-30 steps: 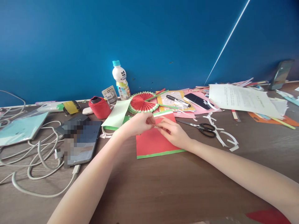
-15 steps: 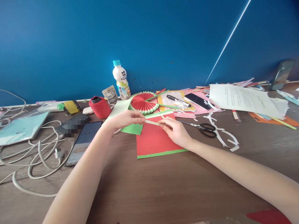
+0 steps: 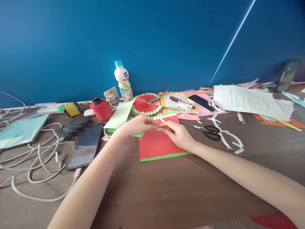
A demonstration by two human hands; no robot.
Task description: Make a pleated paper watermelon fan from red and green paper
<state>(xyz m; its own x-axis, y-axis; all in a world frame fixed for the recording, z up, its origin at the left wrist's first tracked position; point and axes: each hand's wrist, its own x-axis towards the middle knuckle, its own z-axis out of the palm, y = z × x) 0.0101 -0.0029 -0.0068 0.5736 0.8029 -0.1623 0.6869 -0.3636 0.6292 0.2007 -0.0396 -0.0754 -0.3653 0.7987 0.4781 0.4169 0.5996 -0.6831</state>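
My left hand and my right hand meet above a red sheet of paper with green edging. Between their pinched fingertips runs a thin white strip, most of it hidden; it looks like paper or tape backing. Another short white strip lies at the sheet's top edge. Just beyond my left hand rests a round folded paper fan, red with a green and white rim. Beside that wrist lies a pale green sheet. Black-handled scissors lie right of the red sheet.
A drink bottle stands against the blue wall. To the left are a phone, white cables and a red-wrapped roll. A black marker, a second phone, curled white strips and a printed sheet lie right.
My left hand has moved right, close to my right hand. The white strip, stretched between them before, now shows only a short piece. My right hand has hardly moved.
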